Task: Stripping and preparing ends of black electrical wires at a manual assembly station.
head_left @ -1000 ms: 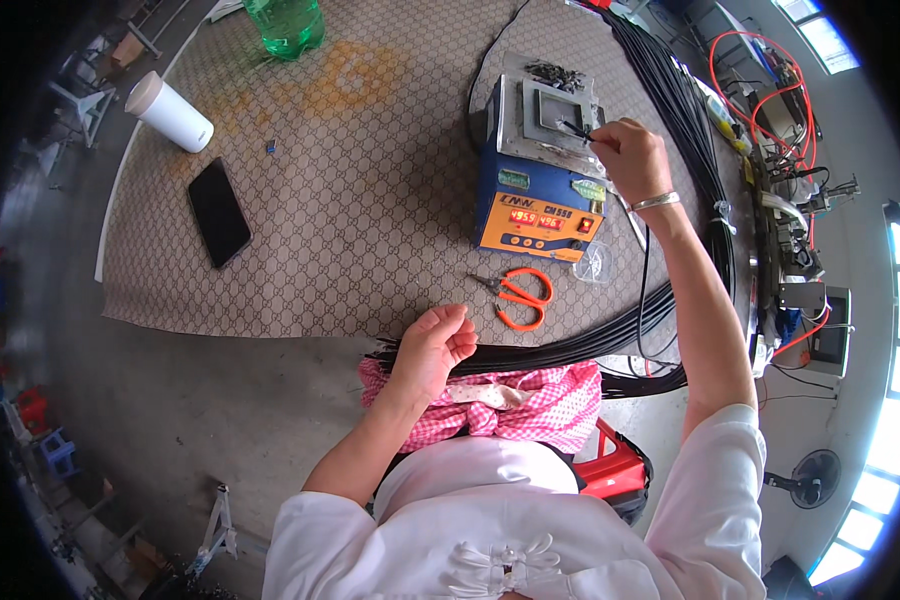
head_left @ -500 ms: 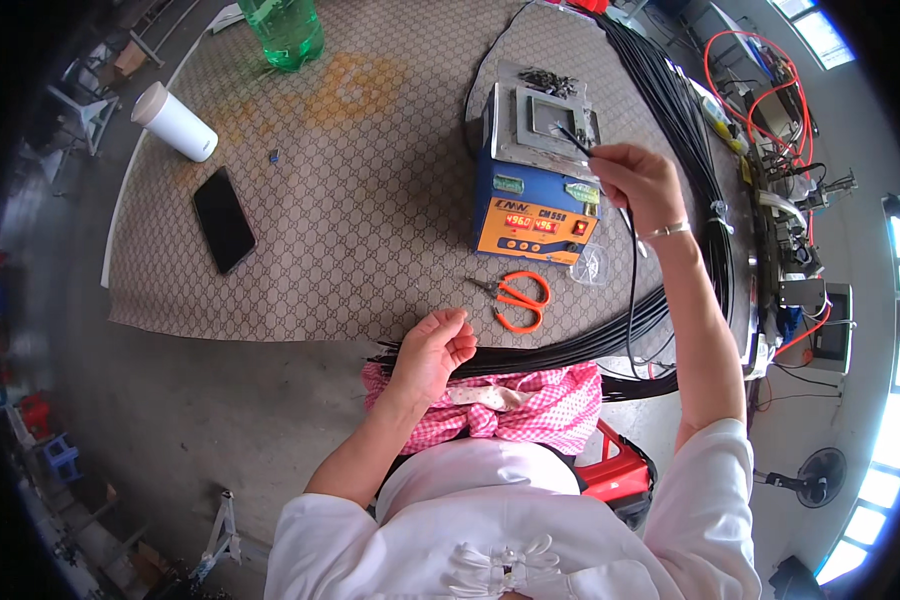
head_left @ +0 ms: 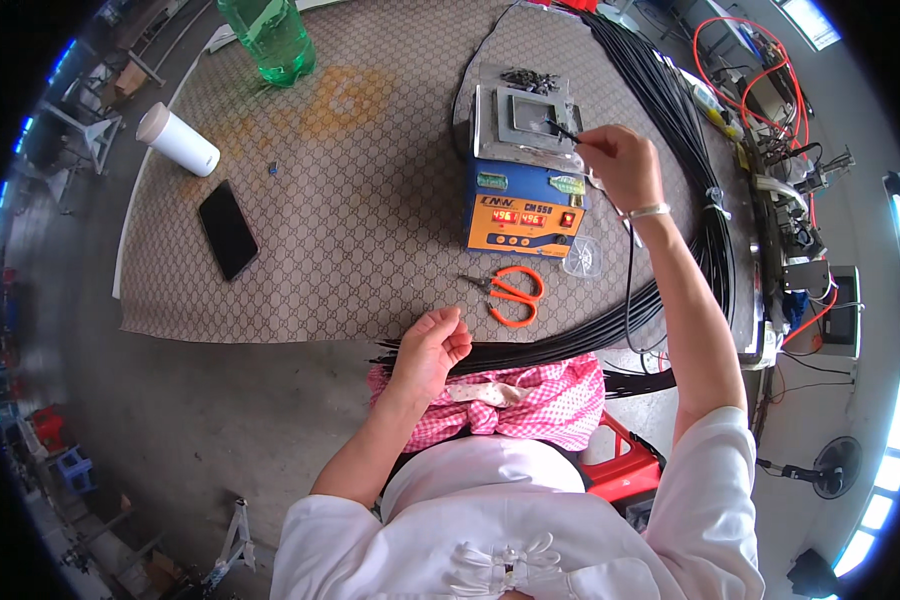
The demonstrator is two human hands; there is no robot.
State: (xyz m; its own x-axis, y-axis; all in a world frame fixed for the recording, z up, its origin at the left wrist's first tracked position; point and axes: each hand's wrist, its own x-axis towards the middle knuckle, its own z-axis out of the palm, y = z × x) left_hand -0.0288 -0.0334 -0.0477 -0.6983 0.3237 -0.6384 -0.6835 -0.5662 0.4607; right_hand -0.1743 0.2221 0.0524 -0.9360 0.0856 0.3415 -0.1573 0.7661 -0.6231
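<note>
Your right hand (head_left: 620,168) is right of centre in the upper half, over the near right corner of the blue-and-orange machine (head_left: 520,225). Thumb and fingers pinch a black cable (head_left: 567,133) near its end. Tip points up-left, over the square metal basin (head_left: 535,112) on the machine's top; can't tell if it touches anything inside. A black length drops from under that hand toward the lower right of the table (head_left: 370,230). Metal bracelet (head_left: 648,211) on that wrist.

Your left hand (head_left: 430,345) is near mid-frame at the table's near edge, palm turned inward. Fingers are released, loosely curled, thumb close to the forefinger. The hand is in front of the loose ends of the black cable bundle (head_left: 715,262), which curves from the upper right down and round to that edge.

Machine front shows lit red digits. Dark scraps (head_left: 530,80) sit behind the basin. Clear plastic dish (head_left: 582,257) is just beside the machine's lower right; orange-handled snips (head_left: 515,296) lie below it, between machine and left hand.

Upper left: green bottle (head_left: 275,45), white cup (head_left: 182,143) on its side, black phone (head_left: 228,230) just below the cup. Pink checked cloth (head_left: 565,400) covers your lap, below centre.
</note>
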